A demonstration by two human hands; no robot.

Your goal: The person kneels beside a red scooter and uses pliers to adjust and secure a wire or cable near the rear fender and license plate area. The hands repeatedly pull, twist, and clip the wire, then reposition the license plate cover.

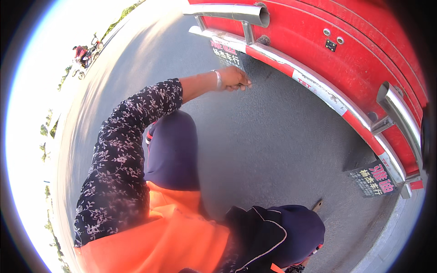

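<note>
My left hand (235,78) reaches forward from a dark floral sleeve, with a pale bracelet at the wrist. Its fingers are curled together; whether something small is between them cannot be made out. It is above the grey asphalt, near the left mud flap (228,56) of a red vehicle. My right hand is not in view; only a bit of floral sleeve (295,269) and skin shows beside my right knee at the bottom. A tan handle end (318,205) with a hole pokes out beyond that knee.
Ahead, the red vehicle body (293,44) has a metal bumper (327,90) with red and white tape and metal tubes. A second printed flap (374,179) hangs at right. A pale kerb (389,235) edges the asphalt. A motorcycle (85,59) with a rider is at far left.
</note>
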